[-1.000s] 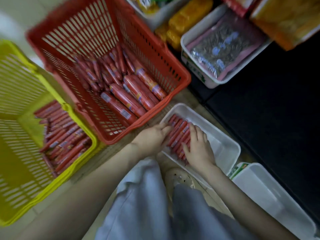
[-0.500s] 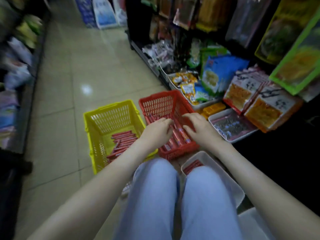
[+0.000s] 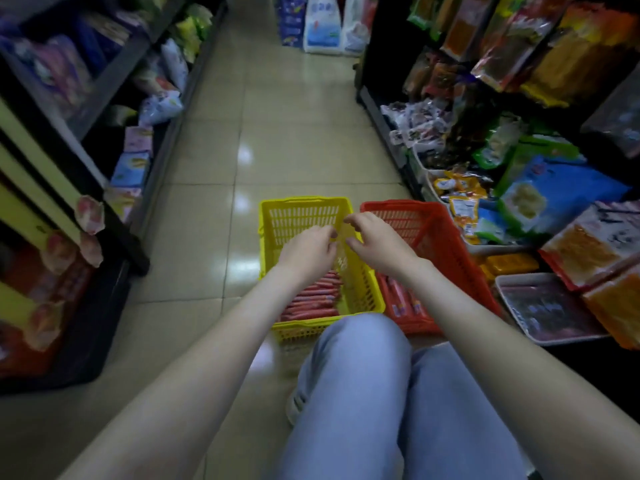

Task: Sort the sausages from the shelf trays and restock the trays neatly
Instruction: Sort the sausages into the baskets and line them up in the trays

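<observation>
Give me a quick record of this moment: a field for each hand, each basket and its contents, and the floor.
left hand: above the yellow basket, fingers curled, nothing seen in them
right hand: beside the left, above the same basket, thumb and fingers apart, holding nothing
yellow basket: on the tiled floor, red sausages lying along its bottom
red basket: right of the yellow one, more sausages inside, partly hidden by the right arm

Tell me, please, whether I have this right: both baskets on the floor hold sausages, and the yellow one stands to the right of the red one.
Not quite. The head view shows the yellow basket standing to the left of the red basket, not to its right. The rest holds: both are on the floor, and both hold sausages.
</observation>
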A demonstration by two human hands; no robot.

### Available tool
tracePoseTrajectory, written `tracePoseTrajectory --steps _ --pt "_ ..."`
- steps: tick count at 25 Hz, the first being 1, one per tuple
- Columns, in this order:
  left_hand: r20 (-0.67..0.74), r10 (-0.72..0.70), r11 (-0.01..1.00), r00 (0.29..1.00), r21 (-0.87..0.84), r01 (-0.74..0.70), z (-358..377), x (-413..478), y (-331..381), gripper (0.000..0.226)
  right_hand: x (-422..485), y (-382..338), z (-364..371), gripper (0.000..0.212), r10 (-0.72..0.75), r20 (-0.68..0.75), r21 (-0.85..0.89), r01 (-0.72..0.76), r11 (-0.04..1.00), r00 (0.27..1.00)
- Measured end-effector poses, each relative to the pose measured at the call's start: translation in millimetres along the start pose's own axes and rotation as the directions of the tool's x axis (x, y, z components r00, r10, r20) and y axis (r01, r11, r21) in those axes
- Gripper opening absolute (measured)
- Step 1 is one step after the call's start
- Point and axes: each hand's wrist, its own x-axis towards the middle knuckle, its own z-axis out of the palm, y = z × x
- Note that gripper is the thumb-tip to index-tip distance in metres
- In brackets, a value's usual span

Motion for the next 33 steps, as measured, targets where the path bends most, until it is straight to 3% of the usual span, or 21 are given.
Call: tracePoseTrajectory --steps 7,10,13,15,18,20,23,26,29,31,33 --pt "0.16 -0.277 0.961 0.947 0.029 0.276 63 26 -108 0.032 75 35 96 0.046 -0.113 0.261 -0.094 0.142 0.985 0.959" --pt "0.257 -0.335 0.942 0.907 0.114 0.316 122 44 -139 0.037 93 74 152 0.057 -0.113 0.393 -0.178 0.196 0.964 0.912" --pt "0.376 -0.33 0.928 0.866 0.297 0.225 198 67 -163 0.048 108 121 222 0.078 -0.047 0.536 -0.311 0.249 0.917 0.843" --pt "0.473 -0.351 0.895 0.808 0.422 0.142 250 80 -183 0.062 116 148 271 0.081 0.008 0.624 -0.365 0.282 0.887 0.781" --pt "0.634 -0.416 0.84 0.652 0.543 0.008 306 84 -210 0.078 122 167 336 0.082 0.128 0.766 -0.393 0.301 0.869 0.63" --pt "0.688 -0.424 0.839 0.589 0.544 -0.031 328 84 -224 0.093 127 169 368 0.092 0.18 0.798 -0.406 0.292 0.866 0.575" --pt "0.69 -0.382 0.858 0.615 0.511 -0.041 329 90 -229 0.1 142 168 375 0.084 0.145 0.77 -0.392 0.28 0.876 0.622" --pt "0.673 -0.349 0.814 0.652 0.562 -0.146 330 90 -219 0.075 139 173 374 0.07 0.119 0.712 -0.398 0.259 0.88 0.692" --pt "0.612 -0.42 0.792 0.67 0.607 -0.058 340 81 -214 0.059 121 178 381 0.075 0.143 0.682 -0.39 0.191 0.901 0.717" --pt "0.61 -0.402 0.788 0.683 0.61 -0.08 335 84 -213 0.051 121 181 379 0.06 0.151 0.637 -0.395 0.152 0.906 0.756" --pt "0.619 -0.38 0.789 0.687 0.604 -0.107 330 91 -211 0.043 125 187 373 0.047 0.162 0.645 -0.396 0.145 0.907 0.747"
